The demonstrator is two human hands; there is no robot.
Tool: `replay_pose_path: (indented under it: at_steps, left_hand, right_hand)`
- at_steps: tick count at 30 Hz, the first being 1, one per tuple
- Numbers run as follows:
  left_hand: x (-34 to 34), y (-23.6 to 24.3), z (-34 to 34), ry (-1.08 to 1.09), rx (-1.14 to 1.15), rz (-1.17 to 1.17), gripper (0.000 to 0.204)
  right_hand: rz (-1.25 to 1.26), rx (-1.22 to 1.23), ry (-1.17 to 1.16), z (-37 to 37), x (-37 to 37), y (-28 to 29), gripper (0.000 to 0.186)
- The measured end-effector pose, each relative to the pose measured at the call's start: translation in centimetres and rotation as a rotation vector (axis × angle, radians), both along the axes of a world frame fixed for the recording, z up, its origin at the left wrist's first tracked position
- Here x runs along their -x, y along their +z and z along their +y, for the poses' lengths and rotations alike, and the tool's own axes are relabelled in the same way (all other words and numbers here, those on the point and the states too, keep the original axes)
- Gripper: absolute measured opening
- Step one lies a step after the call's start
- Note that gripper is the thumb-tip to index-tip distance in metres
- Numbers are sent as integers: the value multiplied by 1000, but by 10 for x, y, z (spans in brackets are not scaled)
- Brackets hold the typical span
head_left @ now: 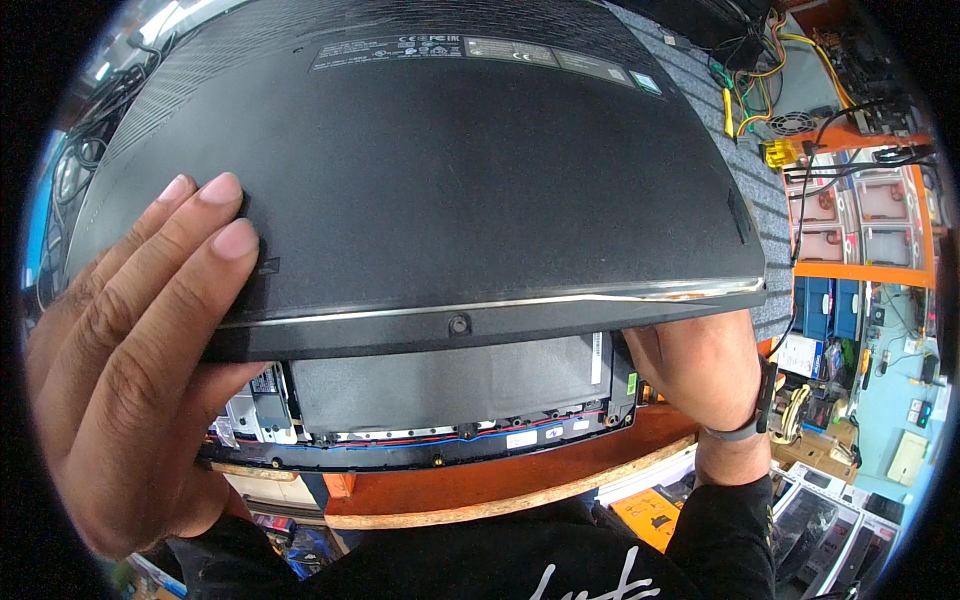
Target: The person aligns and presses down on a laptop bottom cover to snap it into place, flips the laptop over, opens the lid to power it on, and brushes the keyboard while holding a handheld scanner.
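A black laptop bottom cover (480, 190) fills the middle, lifted and tilted over the opened laptop base (350, 455). My left hand (130, 350) grips its near left edge, fingers on the outer face and thumb underneath. My right hand (695, 360) reaches under the near right corner, and its fingers are hidden by the cover. Below the near edge, a large dark battery (420, 385) shows inside the base, with thin red and blue wires along its near side. A screw hole (459, 324) sits in the cover's near rim.
The laptop lies on a grey ribbed mat (765, 215) on an orange-brown workbench (480, 495). Black cables (85, 150) lie at the left. To the right are a yellow-handled screwdriver (729, 110), loose wires, a small fan (793, 123) and orange shelving (860, 272) with boxed goods.
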State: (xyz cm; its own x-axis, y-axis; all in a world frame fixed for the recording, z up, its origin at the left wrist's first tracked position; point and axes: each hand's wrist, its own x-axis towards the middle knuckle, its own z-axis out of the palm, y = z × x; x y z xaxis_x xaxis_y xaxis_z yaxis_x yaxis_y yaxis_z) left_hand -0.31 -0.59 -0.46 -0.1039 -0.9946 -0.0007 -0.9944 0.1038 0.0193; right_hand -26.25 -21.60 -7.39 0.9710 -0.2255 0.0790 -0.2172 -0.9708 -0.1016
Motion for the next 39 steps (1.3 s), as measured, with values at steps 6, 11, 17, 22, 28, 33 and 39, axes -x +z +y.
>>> replay_pose_path:
  at_steps: [6, 11, 17, 22, 28, 33, 39]
  left_hand:
    - [10, -1, 1, 75, 53, -33, 62]
    - [11, -6, 1, 79, 72, -24, 59]
    - [5, -3, 1, 34, 42, -14, 58]
    - [2, 6, 1, 10, -35, -1, 56]
    - [3, 2, 3, 51, -24, -30, 52]
    - [7, -5, 2, 74, 58, -23, 50]
    - [7, -5, 1, 64, 62, -12, 51]
  right_hand:
    - [-8, -18, -10, 0, 2, 2, 18]
    - [-25, -46, -37, -1, 3, 2, 18]
    - [-47, -250, -126, -6, 8, 1, 20]
    - [-80, -158, -75, -1, 4, -1, 20]
    - [-18, -37, 22, 1, -4, 1, 20]
    - [2, -37, 11, 3, -3, 0, 18]
    - [28, -53, -6, 5, -2, -3, 17]
